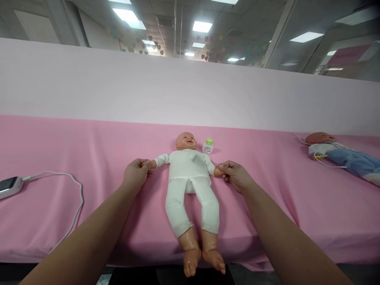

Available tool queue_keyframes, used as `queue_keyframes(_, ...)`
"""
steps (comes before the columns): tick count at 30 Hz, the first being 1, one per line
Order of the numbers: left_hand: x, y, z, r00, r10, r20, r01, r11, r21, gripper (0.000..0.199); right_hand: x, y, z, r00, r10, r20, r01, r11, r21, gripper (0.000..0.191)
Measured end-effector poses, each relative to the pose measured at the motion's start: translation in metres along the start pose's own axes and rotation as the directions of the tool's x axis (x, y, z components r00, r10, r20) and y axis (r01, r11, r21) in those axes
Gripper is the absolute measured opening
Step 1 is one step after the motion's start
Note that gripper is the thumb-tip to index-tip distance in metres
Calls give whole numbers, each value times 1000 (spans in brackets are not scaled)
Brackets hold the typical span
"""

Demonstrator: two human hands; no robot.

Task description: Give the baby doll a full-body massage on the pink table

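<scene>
A baby doll (190,170) with a white cloth body lies on its back on the pink cloth (97,158), its feet hanging past the front edge. My left hand (138,172) pinches the doll's hand on the left side. On the other side, my right hand (236,174) is closed on the doll's other hand. Both doll arms are stretched out sideways. Close to the doll's head stands a small white bottle (208,146) with a green cap.
At the far right lies a second doll (350,156) in blue and white, with thin tubing about it. A white handheld device (12,187) with a screen rests at the left, its white cable (80,190) running to the front edge. A white wall (190,95) borders the back.
</scene>
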State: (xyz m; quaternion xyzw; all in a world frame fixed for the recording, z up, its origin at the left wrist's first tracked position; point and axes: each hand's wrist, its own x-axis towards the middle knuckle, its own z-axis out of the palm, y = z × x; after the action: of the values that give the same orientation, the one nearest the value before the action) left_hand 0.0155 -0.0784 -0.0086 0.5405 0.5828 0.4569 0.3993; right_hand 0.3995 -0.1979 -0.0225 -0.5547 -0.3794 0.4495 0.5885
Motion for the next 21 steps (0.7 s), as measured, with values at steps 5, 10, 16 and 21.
queue_keyframes(5, 2, -2, -1, 999, -31, 14, 32, 998, -49, 26, 6, 4, -2, 986, 10, -165, -18, 999, -44, 33)
queue_keyframes(10, 10, -13, 0, 998, -13, 69, 23, 989, -144, 36, 1, -3, 0, 994, 47, -95, -37, 994, 102, 47)
queue_keyframes(16, 5, -10, -1, 990, 22, 143, 7, 981, -195, 44, -8, -7, 2, 997, 11, 81, -9, 1000, -23, 45)
queue_keyframes(21, -3, -1, -1, 988, 15, 152, 6, 991, -136, 42, -3, -2, 1, 1000, 3, 30, 0, 997, -75, 44)
